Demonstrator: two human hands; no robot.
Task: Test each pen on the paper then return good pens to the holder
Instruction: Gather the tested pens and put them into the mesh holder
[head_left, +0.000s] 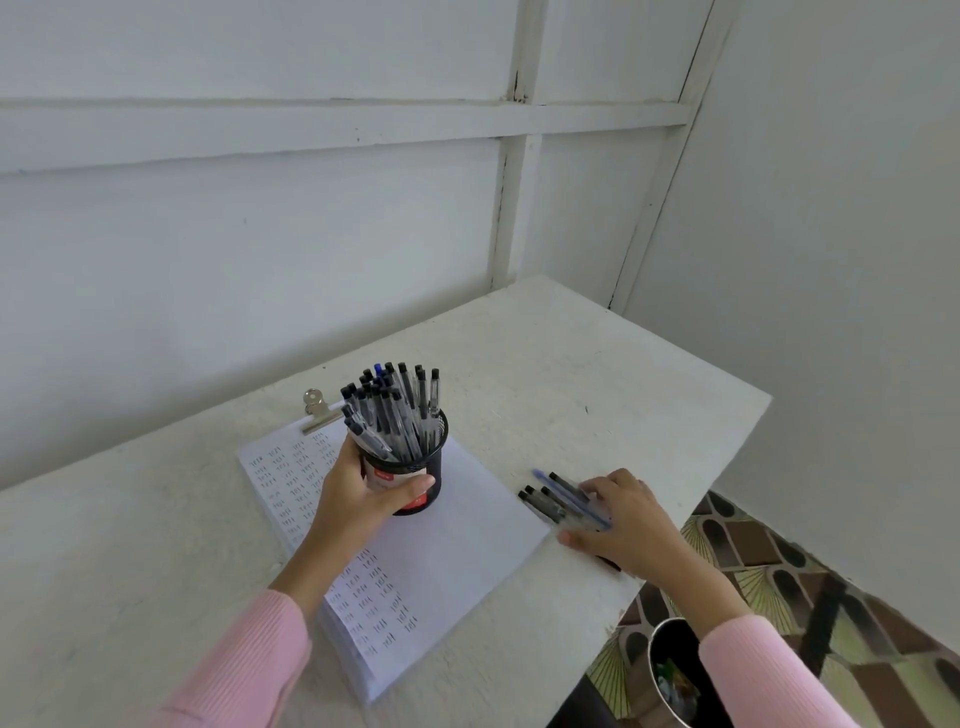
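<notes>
A black mesh pen holder (434, 470) packed with several black-capped pens (395, 410) stands on the clipped stack of paper (467, 535), whose left side is covered in small pen marks. My left hand (358, 499) grips the holder round its near side. To the right of the paper, several loose pens (553, 499), one of them blue, lie on the table. My right hand (618, 519) lies over their near ends, fingers curved around them, hiding part of the bundle.
The white table (597, 374) sits in a corner of white walls, its right edge close to my right hand. A metal clip (317, 410) holds the paper at the far end. Below the table's right edge stands a dark bin (675, 670) on patterned floor.
</notes>
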